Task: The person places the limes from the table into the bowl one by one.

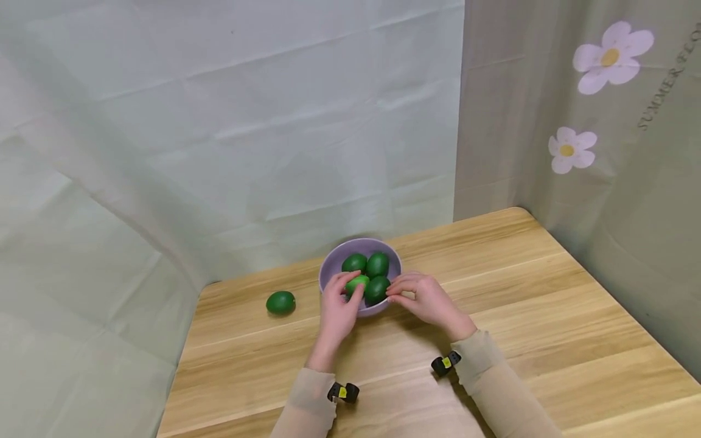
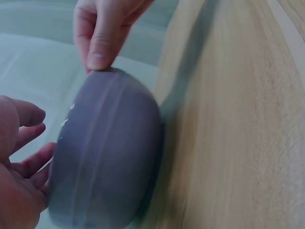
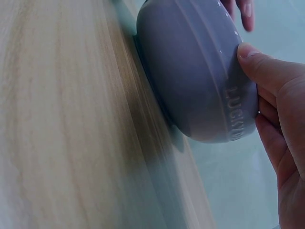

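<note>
A purple bowl [image 1: 329,262] near the table's back edge holds several green oval fruits that look like avocados. My left hand [image 1: 338,304] reaches over the bowl's front left side, thumb and fingers around a brighter green avocado [image 1: 358,283]; in the left wrist view that fruit is hidden. On the right side, my right hand [image 1: 429,299] pinches the bowl's rim, its thumb [image 3: 259,62] against the outer wall. Two dark avocados lie at the back of the bowl, and another dark avocado [image 1: 376,291] sits next to the right fingertips.
One more green avocado [image 1: 281,303] lies on the wooden table [image 1: 520,304], left of the bowl. A pale cloth [image 1: 306,140] hangs right behind the table's back edge. To the right hangs a curtain with printed flowers [image 1: 613,58].
</note>
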`<state>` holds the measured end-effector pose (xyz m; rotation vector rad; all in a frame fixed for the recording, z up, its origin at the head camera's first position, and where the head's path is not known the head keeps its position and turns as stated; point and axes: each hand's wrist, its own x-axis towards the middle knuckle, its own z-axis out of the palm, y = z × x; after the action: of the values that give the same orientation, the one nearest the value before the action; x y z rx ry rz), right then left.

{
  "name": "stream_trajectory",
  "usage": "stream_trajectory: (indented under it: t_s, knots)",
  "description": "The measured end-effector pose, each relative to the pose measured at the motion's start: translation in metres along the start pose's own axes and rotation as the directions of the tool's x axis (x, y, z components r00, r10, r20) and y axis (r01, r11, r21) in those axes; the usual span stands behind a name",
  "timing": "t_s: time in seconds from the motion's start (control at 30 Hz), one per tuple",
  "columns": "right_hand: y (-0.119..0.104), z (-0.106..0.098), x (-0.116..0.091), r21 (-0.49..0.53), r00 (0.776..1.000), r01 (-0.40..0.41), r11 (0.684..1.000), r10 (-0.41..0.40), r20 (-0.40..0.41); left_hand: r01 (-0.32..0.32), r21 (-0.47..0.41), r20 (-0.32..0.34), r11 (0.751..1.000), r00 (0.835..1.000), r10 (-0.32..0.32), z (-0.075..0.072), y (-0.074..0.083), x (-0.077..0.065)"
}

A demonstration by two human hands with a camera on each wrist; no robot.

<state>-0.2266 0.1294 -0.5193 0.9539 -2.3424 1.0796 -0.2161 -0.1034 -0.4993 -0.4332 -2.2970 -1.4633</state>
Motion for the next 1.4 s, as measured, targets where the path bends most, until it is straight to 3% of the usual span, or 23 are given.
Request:
stream_trajectory:
  t_s: [0.13,0.4,0.5,0.7,1.03,1.27,1.4]
  knots:
    - [-0.001,0.002,0.0,0.01,1.0,-0.011,1.0,0.011,0.021,0.013,-0.011,-0.086,1.0,0.996,-0.014,-0.017,0.001,-0.009]
    - [0.0,0.002,0.0,0.0,0.999,-0.039,0.999,0.039,0.034,0.058,-0.055,-0.183,0.997,0.981,-0.067,-0.049,-0.007,-0.017]
    - [0.0,0.002,0.0,0.0,0.998,-0.046,0.999,0.046,0.037,0.064,-0.065,-0.216,0.996,0.973,-0.077,-0.06,-0.001,-0.02]
    - [0.001,0.002,-0.001,0.001,0.999,-0.038,0.999,0.038,0.013,0.091,-0.047,-0.216,0.995,0.971,-0.099,-0.082,0.015,-0.021]
    - [0.0,0.0,-0.003,0.018,0.998,-0.058,0.998,0.058,0.024,0.164,-0.011,-0.236,0.986,0.958,-0.162,-0.107,0.01,-0.021]
    - [0.0,0.0,-0.003,0.015,0.999,-0.05,0.999,0.05,0.019,0.177,0.05,-0.239,0.983,0.958,-0.161,-0.117,-0.045,-0.022]
    - [0.0,-0.001,-0.001,0.009,0.999,-0.039,0.999,0.039,0.007,0.156,0.093,-0.227,0.983,0.965,-0.132,-0.125,-0.054,-0.02]
